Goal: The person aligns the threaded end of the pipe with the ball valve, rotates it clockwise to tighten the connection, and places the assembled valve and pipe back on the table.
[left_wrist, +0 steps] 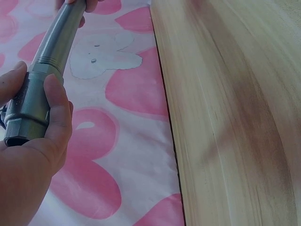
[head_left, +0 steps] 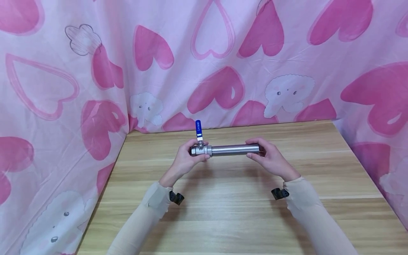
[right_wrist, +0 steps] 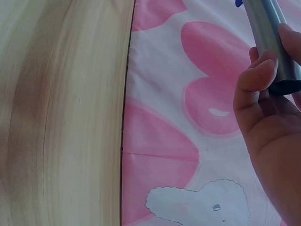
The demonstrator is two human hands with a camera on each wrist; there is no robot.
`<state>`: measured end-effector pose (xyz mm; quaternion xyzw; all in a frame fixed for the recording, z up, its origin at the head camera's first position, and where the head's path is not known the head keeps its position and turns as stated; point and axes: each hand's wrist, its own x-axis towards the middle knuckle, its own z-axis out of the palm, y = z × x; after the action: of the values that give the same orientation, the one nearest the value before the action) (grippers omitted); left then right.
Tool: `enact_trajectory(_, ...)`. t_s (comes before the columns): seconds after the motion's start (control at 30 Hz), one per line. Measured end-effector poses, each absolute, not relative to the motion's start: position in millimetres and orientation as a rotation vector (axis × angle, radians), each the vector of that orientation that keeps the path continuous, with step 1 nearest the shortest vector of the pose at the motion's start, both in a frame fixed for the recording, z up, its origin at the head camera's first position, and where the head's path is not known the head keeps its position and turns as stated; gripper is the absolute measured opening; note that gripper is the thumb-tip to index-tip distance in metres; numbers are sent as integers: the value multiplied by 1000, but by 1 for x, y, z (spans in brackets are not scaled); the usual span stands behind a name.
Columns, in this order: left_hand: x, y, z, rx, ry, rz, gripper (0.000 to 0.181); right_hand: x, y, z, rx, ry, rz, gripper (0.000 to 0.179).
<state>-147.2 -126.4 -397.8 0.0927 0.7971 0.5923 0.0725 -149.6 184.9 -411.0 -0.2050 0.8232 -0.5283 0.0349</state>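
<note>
A steel ball valve (head_left: 200, 150) with a blue lever handle (head_left: 199, 130) is joined to a straight steel pipe (head_left: 234, 149). Both hands hold this assembly level above the table, the lever pointing up and away. My left hand (head_left: 185, 159) grips the valve body, thumb along the near side. In the left wrist view, threads (left_wrist: 47, 62) show where the pipe enters the valve (left_wrist: 29, 103). At the pipe's other end, my right hand (head_left: 269, 157) pinches it between thumb and fingers. The right wrist view shows the pipe's (right_wrist: 273, 37) dark open end near the palm.
A wood-grain table (head_left: 216, 219) lies below the hands. Pink curtains with hearts (head_left: 216, 88) hang behind it and along both sides. Each sleeve cuff carries a small black camera, one on the left (head_left: 176, 198) and one on the right (head_left: 279, 193).
</note>
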Motion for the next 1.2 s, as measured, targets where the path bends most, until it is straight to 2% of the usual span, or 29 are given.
enact_trajectory(1.2,-146,-124,-397,302,2404,1793,47,-152,184,-410,-539,2540,-1584,30)
